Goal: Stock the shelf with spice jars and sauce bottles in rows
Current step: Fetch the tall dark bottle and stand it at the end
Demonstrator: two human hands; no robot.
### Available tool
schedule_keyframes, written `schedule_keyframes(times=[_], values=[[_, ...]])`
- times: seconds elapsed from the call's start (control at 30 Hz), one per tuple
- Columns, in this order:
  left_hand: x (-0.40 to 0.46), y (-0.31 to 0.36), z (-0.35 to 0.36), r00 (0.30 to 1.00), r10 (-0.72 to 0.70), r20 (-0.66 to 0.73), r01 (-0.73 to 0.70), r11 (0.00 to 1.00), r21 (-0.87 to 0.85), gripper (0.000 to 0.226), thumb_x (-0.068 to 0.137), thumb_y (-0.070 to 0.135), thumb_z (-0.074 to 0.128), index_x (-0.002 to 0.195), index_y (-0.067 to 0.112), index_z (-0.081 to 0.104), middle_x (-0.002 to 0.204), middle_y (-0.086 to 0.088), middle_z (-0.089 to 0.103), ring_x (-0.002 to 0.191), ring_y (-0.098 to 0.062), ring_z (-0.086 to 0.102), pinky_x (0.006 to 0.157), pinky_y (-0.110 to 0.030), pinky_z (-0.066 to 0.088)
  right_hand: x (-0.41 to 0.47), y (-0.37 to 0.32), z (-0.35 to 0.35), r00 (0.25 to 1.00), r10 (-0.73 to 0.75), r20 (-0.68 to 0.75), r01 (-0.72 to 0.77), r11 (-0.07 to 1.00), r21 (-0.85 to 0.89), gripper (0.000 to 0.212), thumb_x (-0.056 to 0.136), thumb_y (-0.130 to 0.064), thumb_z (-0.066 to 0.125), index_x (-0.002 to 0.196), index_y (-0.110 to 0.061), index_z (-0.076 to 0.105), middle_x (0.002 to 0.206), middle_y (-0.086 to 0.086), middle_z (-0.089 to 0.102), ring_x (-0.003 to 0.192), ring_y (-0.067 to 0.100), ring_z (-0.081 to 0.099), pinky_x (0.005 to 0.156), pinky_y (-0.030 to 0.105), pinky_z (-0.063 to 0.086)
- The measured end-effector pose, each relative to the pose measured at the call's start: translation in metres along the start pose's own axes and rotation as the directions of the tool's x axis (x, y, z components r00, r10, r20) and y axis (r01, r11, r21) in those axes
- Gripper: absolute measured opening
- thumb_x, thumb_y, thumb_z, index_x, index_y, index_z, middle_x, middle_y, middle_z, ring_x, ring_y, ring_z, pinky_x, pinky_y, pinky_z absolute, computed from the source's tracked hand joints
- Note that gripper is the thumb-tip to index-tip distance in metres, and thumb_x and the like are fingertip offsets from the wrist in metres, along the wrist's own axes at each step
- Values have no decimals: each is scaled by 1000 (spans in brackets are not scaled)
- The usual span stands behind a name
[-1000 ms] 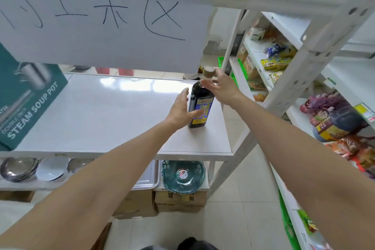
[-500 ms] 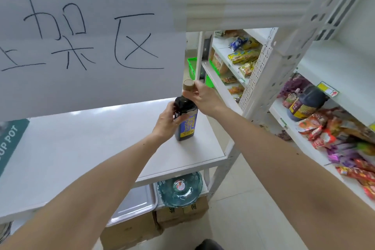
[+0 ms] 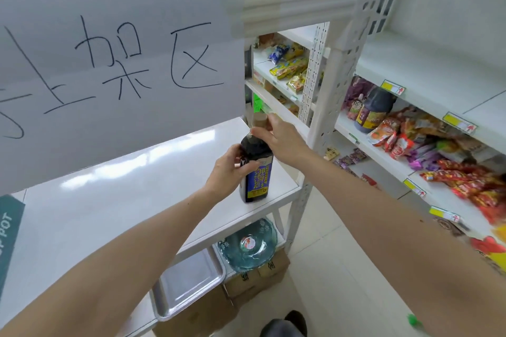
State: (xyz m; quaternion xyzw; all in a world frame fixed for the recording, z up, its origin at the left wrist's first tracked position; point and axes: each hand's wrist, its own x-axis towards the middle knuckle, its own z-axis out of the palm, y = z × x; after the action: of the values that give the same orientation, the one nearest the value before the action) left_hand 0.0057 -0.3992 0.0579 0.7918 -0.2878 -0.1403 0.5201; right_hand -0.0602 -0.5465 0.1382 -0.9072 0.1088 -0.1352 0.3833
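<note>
A dark sauce bottle point(image 3: 257, 172) with a blue and yellow label and a tan cap stands upright near the right front corner of the white shelf point(image 3: 115, 200). My left hand point(image 3: 230, 169) grips its body from the left, thumb across the label. My right hand point(image 3: 276, 137) holds its neck just under the cap. A large dark sauce jug point(image 3: 373, 109) stands on the neighbouring shelf unit to the right.
A big paper sign point(image 3: 117, 57) with handwriting hangs above the shelf and hides its back. A green soup pot box point(image 3: 6, 238) sits at the left edge. Below are a steel tray point(image 3: 189, 287), a glass bowl point(image 3: 247, 246) and cartons. Snack packets point(image 3: 438, 150) fill the right shelves.
The view has swung right and up. The bottle stays upright at the shelf's right front corner, and my left hand has closed more firmly round its body; my right hand stays on the neck.
</note>
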Motion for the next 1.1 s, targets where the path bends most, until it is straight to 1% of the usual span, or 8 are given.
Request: schedule_keyframes(times=[0.17,0.27,0.33,0.5,0.6,0.77,0.93,1.1], values=[[-19,14,7,989,118,85,-118,993,3,48,75,46,76,113,19,64,101,3,71,94,-15,66,85,-36,56,-43,3,-14,995,43,-89,-37,997,68,24,97,-38,52,100,-15,50,91,-5,60,85,17,56,68,28,40],[-32,23,24,971,183,153,-178,983,-44,48,71,49,76,107,20,68,94,3,74,87,-17,68,84,-41,56,-72,11,-29,988,107,-115,-98,992,84,31,97,-41,50,106,-11,52,96,3,64,89,21,60,73,35,45],[-40,32,43,954,219,203,-207,975,-79,41,72,45,79,104,21,70,91,3,75,84,-18,68,83,-42,56,-93,19,-42,979,130,-157,-116,989,92,29,97,-40,51,105,-12,53,95,3,66,89,19,61,76,35,46],[-54,66,103,892,278,356,-235,959,-159,35,76,39,80,107,25,70,92,8,75,84,-7,69,82,-33,56,-150,44,-88,939,219,-264,-193,974,120,14,99,-32,53,100,-17,53,84,-14,58,75,-6,54,63,11,38],[-59,93,149,851,314,422,-253,948,-193,41,76,43,79,112,25,69,96,8,75,89,-7,69,85,-35,57,-181,63,-122,905,266,-332,-236,963,126,26,98,-33,54,112,-11,56,91,-8,63,80,-1,58,65,16,42],[-63,138,233,775,377,507,-278,924,-262,42,75,45,78,111,26,69,94,7,75,85,-10,69,83,-42,58,-237,98,-189,852,312,-421,-314,947,66,26,99,-36,51,115,-15,53,99,-4,64,86,6,59,68,13,43],[-64,191,328,670,412,617,-277,910,-307,39,78,42,77,112,27,67,96,8,75,90,-10,71,83,-45,58,-289,144,-264,769,366,-525,-412,910,31,33,98,-39,52,108,-8,56,98,11,68,90,24,64,79,40,48],[-66,244,425,579,440,687,-267,898,-350,36,77,46,76,108,30,68,97,2,74,92,-22,69,85,-50,56,-339,187,-337,675,403,-618,-500,866,19,28,97,-39,53,106,-12,55,93,-5,64,88,16,60,75,33,45]])
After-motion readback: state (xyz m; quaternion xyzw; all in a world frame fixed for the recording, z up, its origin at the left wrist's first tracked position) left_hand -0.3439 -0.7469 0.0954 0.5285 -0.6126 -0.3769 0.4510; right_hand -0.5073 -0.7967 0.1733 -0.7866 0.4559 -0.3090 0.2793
